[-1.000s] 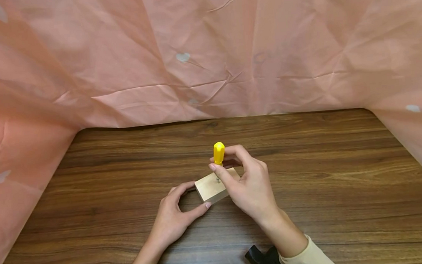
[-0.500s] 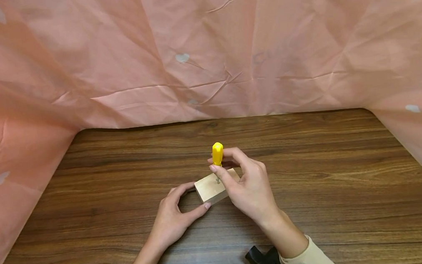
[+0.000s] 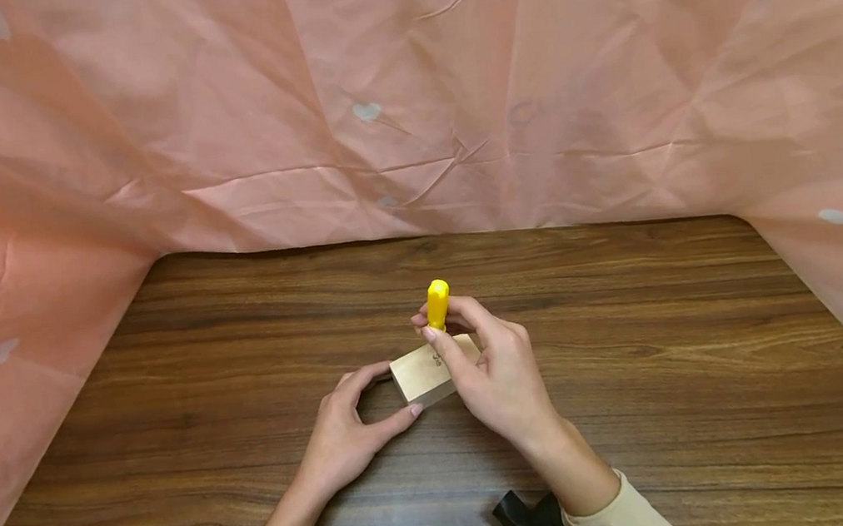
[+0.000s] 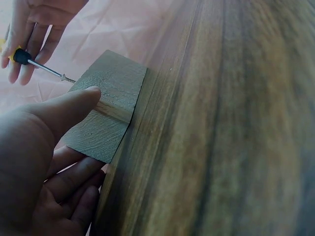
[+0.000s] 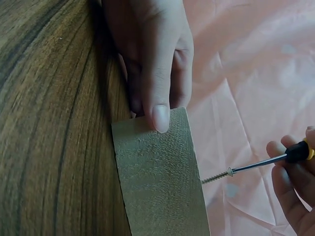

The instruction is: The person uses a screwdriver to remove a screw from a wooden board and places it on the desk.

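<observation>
A pale wooden block [image 3: 418, 377] lies on the table near the middle of the head view. My left hand [image 3: 346, 432] holds its left end, thumb on the near side and fingers on the far side. From the block's top face stands a screw [image 5: 216, 177], part of its thread showing in the right wrist view. The tip of a yellow-handled screwdriver [image 3: 438, 303] meets the screw's head, its metal shaft [image 5: 260, 162] roughly in line with it. My right hand [image 3: 503, 377] pinches the handle low down between thumb and fingers, covering the block's right part in the head view.
The brown wood-grain table [image 3: 662, 342] spreads out on all sides of the block. A pink curtain [image 3: 415, 188] with pale hearts closes off the back and both sides. Black devices [image 3: 527, 519] sit by both wrists at the near edge.
My right fingers have shifted slightly around the screwdriver handle, which appears a little turned. The block and my left hand have hardly moved.
</observation>
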`<state>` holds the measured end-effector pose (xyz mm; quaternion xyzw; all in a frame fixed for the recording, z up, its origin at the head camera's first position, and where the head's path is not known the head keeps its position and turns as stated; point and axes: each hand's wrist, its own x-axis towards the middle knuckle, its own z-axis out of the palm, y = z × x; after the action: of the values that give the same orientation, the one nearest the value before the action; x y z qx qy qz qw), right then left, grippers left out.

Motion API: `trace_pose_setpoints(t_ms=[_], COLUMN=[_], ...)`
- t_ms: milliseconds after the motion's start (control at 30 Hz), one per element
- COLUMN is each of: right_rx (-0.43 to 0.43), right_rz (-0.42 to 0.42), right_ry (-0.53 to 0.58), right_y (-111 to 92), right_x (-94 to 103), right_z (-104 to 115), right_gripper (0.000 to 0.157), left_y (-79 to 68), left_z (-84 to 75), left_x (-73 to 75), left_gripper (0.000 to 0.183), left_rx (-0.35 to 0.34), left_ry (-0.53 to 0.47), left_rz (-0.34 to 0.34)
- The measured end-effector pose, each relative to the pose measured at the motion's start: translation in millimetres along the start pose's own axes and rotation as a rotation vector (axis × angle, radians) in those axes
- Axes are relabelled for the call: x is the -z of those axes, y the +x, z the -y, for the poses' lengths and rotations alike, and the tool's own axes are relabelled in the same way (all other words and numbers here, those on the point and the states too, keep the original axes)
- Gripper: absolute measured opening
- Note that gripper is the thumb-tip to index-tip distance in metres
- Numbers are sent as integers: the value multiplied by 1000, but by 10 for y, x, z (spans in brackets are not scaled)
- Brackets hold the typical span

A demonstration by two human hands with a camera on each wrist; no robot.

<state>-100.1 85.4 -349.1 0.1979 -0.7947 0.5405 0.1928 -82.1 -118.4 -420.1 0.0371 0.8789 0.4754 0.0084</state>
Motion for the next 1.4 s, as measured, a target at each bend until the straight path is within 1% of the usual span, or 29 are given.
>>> trace_pose_setpoints(t_ms=[100,167,333,467,667,733,867,933,1133,1400], right_rx=[-21,-29,9,30,-18,-32,-29,-10,62,87], right_rz=[22,20,-35,-78,-139,-161,-196,-198,-174,-132], right_ry=[23,20,-24,-40,-53,-58,-80,-94,-117,-107], right_y=[2,8,21,22,32,37,24,16,6,31], right_x=[14,17,16,29,32,20,-11,-23,-26,26], right_z=[10,9,-22,-29,17,28,37,40,43,11], right_gripper=[21,21,14,14,15,15,17,18,22,27], left_y=[10,13,7,1,4,8,3,5,13,15], left_z=[-1,4,15,2,-17,-18,-13,-6,12,6], left_x=[4,1,-7,-16,-21,-13,-2,1,-8,0], left_gripper=[59,59,59,60,59,60,61,61,59,60], left_rx=[-12,-19,-15,-15,-17,-8,7,15,6,-2], left_ry=[4,7,11,9,7,7,10,7,2,15], left_rz=[1,0,-5,-5,0,7,14,17,11,5])
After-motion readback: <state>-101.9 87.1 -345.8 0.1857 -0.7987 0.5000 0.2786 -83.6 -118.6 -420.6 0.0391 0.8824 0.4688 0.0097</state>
